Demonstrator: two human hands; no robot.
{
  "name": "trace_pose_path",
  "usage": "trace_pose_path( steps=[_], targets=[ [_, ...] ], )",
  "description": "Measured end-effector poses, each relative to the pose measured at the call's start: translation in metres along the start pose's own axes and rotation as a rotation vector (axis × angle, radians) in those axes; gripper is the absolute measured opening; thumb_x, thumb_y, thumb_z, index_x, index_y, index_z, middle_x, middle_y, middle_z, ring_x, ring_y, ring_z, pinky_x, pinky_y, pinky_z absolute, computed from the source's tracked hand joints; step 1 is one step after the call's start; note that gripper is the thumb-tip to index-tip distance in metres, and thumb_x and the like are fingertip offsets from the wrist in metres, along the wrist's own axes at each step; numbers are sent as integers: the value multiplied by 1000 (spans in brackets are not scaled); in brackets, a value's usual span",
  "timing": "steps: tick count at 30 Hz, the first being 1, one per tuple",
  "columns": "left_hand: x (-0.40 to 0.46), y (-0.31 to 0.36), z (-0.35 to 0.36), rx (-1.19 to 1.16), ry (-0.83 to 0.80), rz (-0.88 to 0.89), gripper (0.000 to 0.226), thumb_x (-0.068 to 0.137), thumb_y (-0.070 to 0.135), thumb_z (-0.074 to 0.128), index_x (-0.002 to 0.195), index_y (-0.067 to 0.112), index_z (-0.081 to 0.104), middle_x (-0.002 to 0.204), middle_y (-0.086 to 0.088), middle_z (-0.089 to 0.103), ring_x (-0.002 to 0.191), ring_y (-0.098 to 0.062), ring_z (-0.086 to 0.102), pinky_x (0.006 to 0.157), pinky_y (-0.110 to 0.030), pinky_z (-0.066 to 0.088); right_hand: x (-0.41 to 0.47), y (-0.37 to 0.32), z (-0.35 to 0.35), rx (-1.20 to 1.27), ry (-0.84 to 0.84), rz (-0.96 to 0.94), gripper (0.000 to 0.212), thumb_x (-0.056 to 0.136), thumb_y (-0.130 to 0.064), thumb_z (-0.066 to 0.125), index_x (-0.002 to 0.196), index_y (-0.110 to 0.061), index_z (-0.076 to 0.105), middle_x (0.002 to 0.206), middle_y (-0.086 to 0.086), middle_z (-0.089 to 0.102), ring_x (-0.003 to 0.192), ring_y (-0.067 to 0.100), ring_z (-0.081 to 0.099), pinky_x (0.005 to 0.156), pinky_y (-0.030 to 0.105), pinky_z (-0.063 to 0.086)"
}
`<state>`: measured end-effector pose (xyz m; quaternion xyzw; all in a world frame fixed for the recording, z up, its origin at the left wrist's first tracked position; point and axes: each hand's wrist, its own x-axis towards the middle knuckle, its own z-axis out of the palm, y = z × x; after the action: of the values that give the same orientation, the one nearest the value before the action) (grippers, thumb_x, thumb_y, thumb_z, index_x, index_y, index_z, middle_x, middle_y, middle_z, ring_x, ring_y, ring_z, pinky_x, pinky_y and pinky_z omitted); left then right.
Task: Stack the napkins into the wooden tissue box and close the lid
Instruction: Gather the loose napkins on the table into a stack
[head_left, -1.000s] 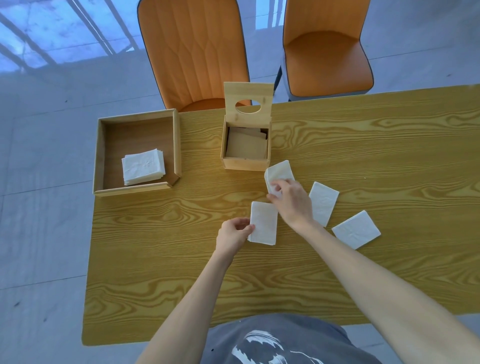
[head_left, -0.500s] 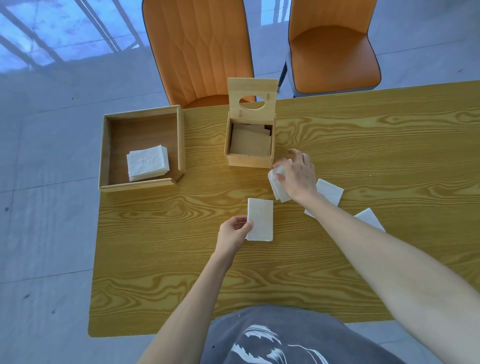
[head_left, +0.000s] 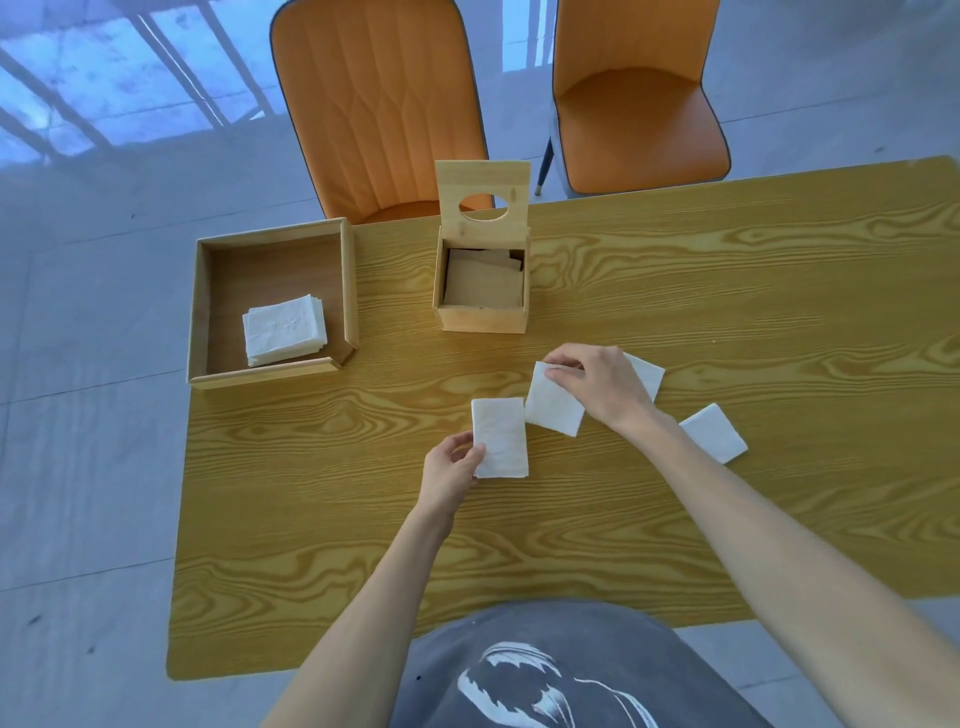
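Observation:
The wooden tissue box (head_left: 482, 318) stands at the table's far middle, its lid (head_left: 484, 179) with an oval hole raised upright; the inside shows only brown panels. My right hand (head_left: 597, 382) pinches a white folded napkin (head_left: 551, 405) by its top edge, just in front of the box. My left hand (head_left: 451, 470) grips the left edge of another napkin (head_left: 500, 437) lying flat. Two more napkins lie to the right: one (head_left: 647, 373) partly hidden behind my right hand, one (head_left: 714, 432) beside my forearm.
An open wooden tray (head_left: 270, 373) at the table's left end holds a stack of white napkins (head_left: 284, 328). Two orange chairs (head_left: 382, 104) (head_left: 639, 114) stand behind the table. The table's left edge is close to the tray.
My right hand, holding its napkin, pulled back from beside the tissue box toward the napkin under my left hand. My left hand stayed on its napkin.

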<state>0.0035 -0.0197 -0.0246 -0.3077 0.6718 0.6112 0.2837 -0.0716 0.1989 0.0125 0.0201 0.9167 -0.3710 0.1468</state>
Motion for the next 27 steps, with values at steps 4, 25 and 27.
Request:
trace_pose_path(
  steps=[4,25,27],
  targets=[
    [-2,-1,1,-6,-4,19,29,97,15,59,125,8,58,95,-1,71,77,-10,65,62,-19,50,-14,-7,-9,13,-3,-43,15,92,-29,66,103,-25,75,100,-8,76,93,4,64,82,32,53],
    [-6,-4,-10,9,-127,-39,24,97,17,55,118,9,62,89,-6,69,77,-17,60,74,-31,49,0,-23,47,182,-498,111,28,90,-16,65,118,-15,67,114,2,69,106,15,62,94,35,52],
    [-6,-2,-10,20,-113,-52,24,97,11,49,116,8,63,87,-5,66,72,-14,57,64,-22,47,2,-24,50,128,-447,122,26,91,-18,65,117,-16,67,118,3,68,106,14,61,91,33,52]
  ],
)
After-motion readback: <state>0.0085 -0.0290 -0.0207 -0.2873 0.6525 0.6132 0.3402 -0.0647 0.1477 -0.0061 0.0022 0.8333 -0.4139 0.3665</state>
